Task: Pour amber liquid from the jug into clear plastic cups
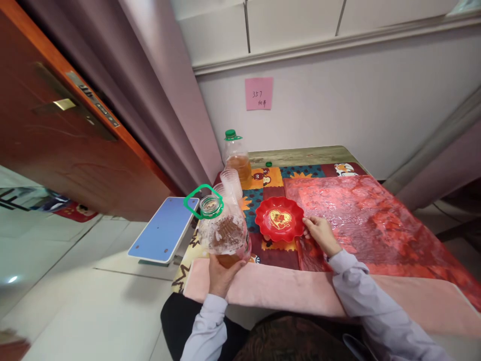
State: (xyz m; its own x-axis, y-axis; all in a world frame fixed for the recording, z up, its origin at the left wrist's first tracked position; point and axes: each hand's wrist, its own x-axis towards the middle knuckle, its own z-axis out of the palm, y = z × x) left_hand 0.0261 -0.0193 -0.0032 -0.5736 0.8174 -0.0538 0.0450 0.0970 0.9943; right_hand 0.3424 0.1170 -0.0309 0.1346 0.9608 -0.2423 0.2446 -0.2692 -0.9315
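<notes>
With my left hand (224,276) I grip the lower part of a large clear plastic jug (225,233) at the table's left side. The jug has no cap, a green ring handle around its neck, foam on the inner walls and amber liquid low inside. My right hand (319,231) pinches the right rim of a red scalloped plate (280,219) with a gold heart design. Nothing lies on the plate. Just behind the jug are stacks of clear plastic cups (232,183), partly hidden by it.
A second jug (238,160) with a green cap and amber liquid stands at the back left. A loose green cap (268,164) lies near it. Pink cloth (278,286) runs along the front edge, red film (353,220) covers the right. A blue stool (163,228) stands left.
</notes>
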